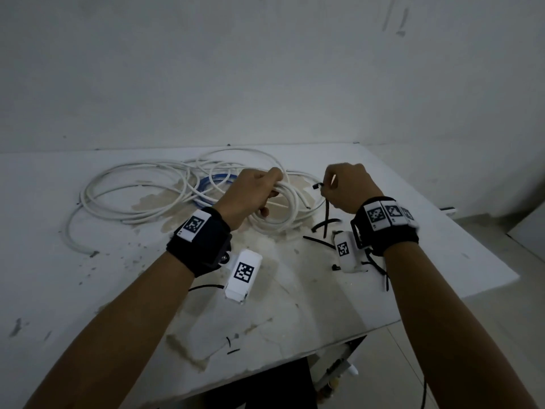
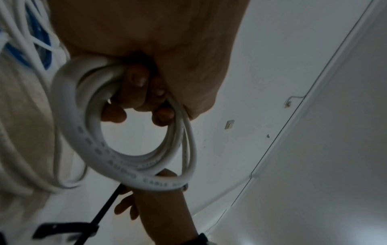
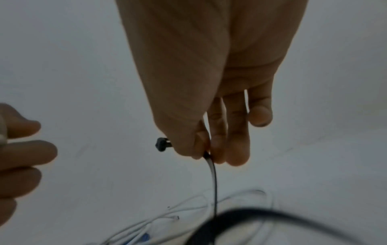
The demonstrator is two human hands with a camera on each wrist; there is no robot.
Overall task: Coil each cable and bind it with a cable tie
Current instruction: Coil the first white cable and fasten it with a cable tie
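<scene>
My left hand (image 1: 256,191) grips a small coil of thick white cable (image 1: 284,215) above the table; in the left wrist view the fingers (image 2: 136,86) curl round the coil (image 2: 87,132). To its right my right hand (image 1: 343,184) pinches a black cable tie (image 1: 326,211) near its head (image 1: 316,185), the strap hanging down. The right wrist view shows thumb and fingers (image 3: 217,144) pinching the tie (image 3: 213,182), its head (image 3: 162,144) sticking out left.
Loose white cables (image 1: 132,190) and a blue cable (image 1: 212,181) lie tangled at the back of the white table (image 1: 88,290). Several spare black ties (image 1: 320,236) lie near my right wrist. The table's right edge (image 1: 442,308) drops to the floor.
</scene>
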